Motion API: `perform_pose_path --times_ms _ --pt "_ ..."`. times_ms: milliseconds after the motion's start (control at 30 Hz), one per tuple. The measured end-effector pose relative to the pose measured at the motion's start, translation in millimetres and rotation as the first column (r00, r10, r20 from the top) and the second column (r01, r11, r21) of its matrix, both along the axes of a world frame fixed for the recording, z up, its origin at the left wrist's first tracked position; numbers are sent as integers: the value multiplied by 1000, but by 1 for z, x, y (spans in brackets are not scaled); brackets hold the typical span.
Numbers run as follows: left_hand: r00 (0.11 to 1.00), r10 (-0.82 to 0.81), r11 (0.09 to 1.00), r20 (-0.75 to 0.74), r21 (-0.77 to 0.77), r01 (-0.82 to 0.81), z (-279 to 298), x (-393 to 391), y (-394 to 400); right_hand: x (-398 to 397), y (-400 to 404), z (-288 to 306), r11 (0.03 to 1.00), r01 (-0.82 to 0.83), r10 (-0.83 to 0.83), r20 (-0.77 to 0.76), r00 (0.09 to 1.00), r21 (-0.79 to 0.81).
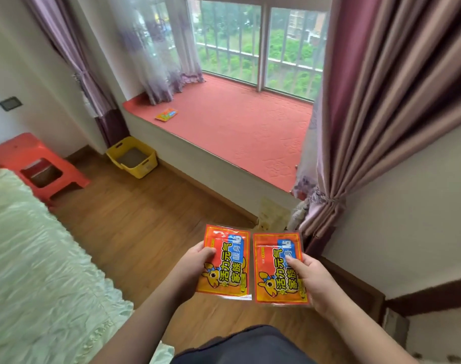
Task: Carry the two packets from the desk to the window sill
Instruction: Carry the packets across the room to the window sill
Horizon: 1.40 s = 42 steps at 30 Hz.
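Wooden floor (pixel 135 219) lies between the person and the window sill (pixel 237 132), whose red pad stretches ahead and slightly up-left of the hands, its near edge running from the left corner by the sheer curtain down to the right corner by the heavy curtain (pixel 376 127). No desk is seen in this view.

Both packets are held out in front, side by side and nearly touching, long axes pointing away toward the sill. The left packet (pixel 230 256) is pinched at its left edge by the left hand (pixel 195 266), thumb on top; the right packet (pixel 274 266) is pinched at its right edge by the right hand (pixel 310 277), thumb across the print. Each grip is closed on its own packet, fingers beneath and hidden.

A third, similar packet (pixel 166 114) is already seen lying near the sill's left corner, close to the near edge.

The carry looks about midway: the sill is well apart from the hands, with open floor to be crossed. The left hand is judged nearer the sill's left end, the right hand nearer the right corner. A forward reach over the near edge would be called for, packets laid flat.
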<state>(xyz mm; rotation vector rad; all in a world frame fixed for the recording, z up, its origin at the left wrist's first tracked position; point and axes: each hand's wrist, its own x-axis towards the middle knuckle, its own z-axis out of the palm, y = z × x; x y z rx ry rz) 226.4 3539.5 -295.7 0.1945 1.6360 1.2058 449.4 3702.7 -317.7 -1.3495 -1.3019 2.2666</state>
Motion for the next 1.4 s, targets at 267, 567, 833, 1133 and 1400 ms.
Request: perform_pose_path --times_ms 267,567,833,1133,1400 --pt "985 172 985 28 -19 -172 -14 -68 -4 -101 36 2 986 -169 169 10 986 1" --pt "921 381 924 79 -10 -381 -34 -197 -3 -261 55 -10 955 -294 292 64 954 31" --pt "894 446 894 47 27 -447 -23 -299 -14 -385 55 4 935 -349 346 46 937 71" --pt "872 483 875 73 0 -485 -26 -380 16 -485 92 -2 915 -398 394 60 917 68" --pt "818 571 821 65 -39 -570 -22 -476 72 -601 154 -11 895 -446 445 37 895 13"
